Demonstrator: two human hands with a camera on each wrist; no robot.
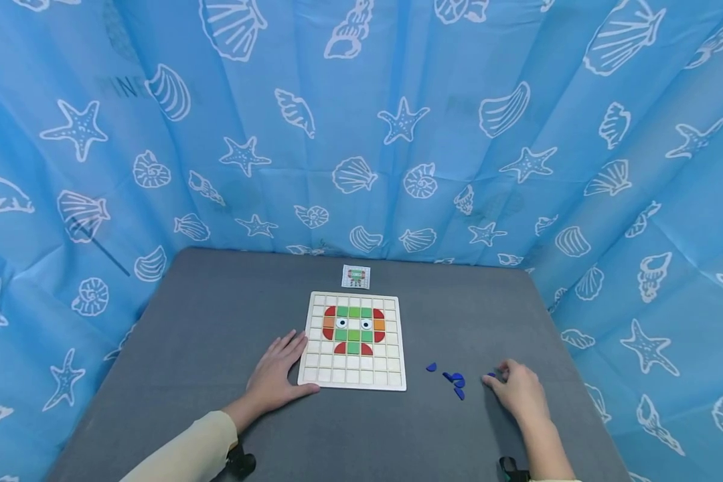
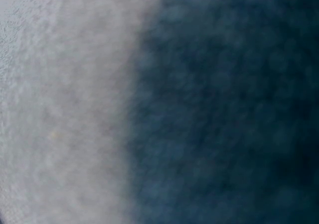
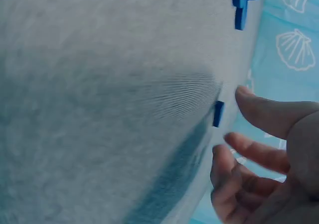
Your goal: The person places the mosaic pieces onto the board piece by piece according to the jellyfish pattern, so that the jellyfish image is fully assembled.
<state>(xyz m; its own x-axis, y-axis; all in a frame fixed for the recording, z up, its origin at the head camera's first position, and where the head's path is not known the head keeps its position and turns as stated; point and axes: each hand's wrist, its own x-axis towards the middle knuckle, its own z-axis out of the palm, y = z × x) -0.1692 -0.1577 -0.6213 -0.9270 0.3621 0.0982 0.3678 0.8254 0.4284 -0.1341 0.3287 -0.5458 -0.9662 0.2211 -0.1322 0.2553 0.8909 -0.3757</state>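
My left hand [image 1: 272, 378] lies at the left side of a square white grid board [image 1: 352, 379], fingers stretched along its edge and thumb at its lower left corner. Red, green and orange tiles and two eye tiles form a figure on the board. Farther right, my right hand [image 1: 521, 389] hovers low over a single blue piece [image 1: 491, 375]. In the right wrist view that blue piece [image 3: 218, 113] lies on the cloth, with thumb and fingers apart beside it. The left wrist view is only blurred cloth, and the hand is hidden there.
Several blue rounded pieces [image 1: 458, 379] lie in a loose group between the board and my right hand, with another blue piece [image 1: 431, 367] nearer the board. A small picture card [image 1: 356, 285] lies behind the board. A blue shell-patterned curtain [image 1: 361, 147] surrounds the grey table [image 1: 446, 435].
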